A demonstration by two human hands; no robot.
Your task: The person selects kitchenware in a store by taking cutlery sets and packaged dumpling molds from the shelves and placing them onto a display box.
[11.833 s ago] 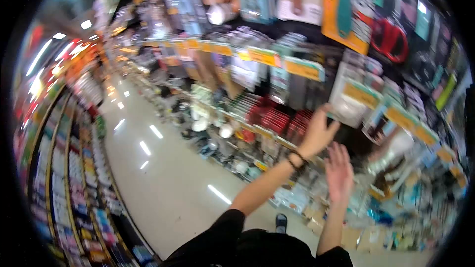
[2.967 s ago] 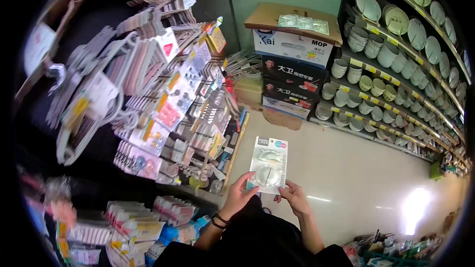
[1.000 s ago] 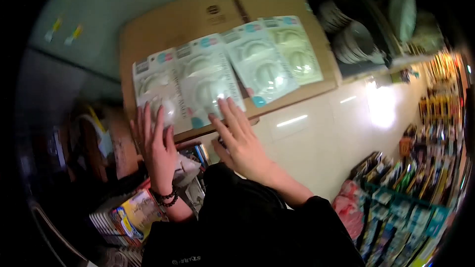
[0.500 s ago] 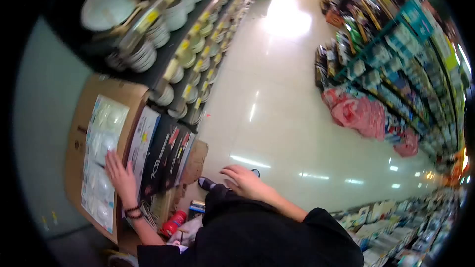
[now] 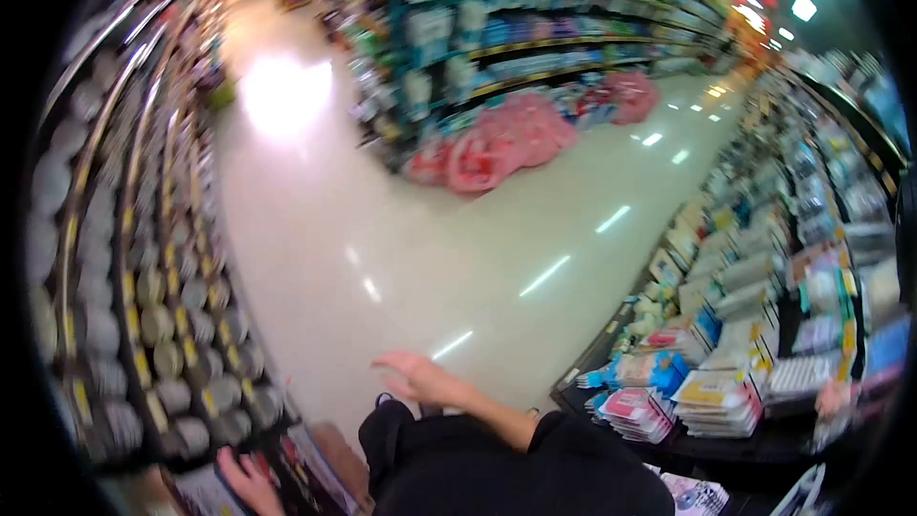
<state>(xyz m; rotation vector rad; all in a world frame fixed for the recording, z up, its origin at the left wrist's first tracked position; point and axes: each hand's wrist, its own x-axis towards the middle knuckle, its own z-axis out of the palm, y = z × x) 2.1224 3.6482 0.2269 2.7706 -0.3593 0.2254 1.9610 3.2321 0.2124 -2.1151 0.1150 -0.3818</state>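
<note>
Low at the left, my left hand (image 5: 250, 483) is over a pale flat box (image 5: 205, 489), its fingers apart and holding nothing. Blur leaves it unclear whether the fingertips touch the box. Beside it lie dark printed boxes (image 5: 294, 478) with a brown cardboard piece (image 5: 339, 459) at their edge. My right hand (image 5: 415, 377) hangs in front of my body above the floor, fingers loosely stretched out, with nothing in them.
Shelves of stacked bowls (image 5: 167, 358) line the left side. The shiny tiled floor (image 5: 401, 258) runs ahead and to the right. Pink plastic-covered goods (image 5: 516, 139) stand by the far shelves (image 5: 573, 48). A display with packaged stacks (image 5: 716, 401) is close on the right.
My view has swung to the right, bringing the right-hand display closer into sight. My left hand no longer lies on the clear packs on the carton. My right hand stays in front of me.
</note>
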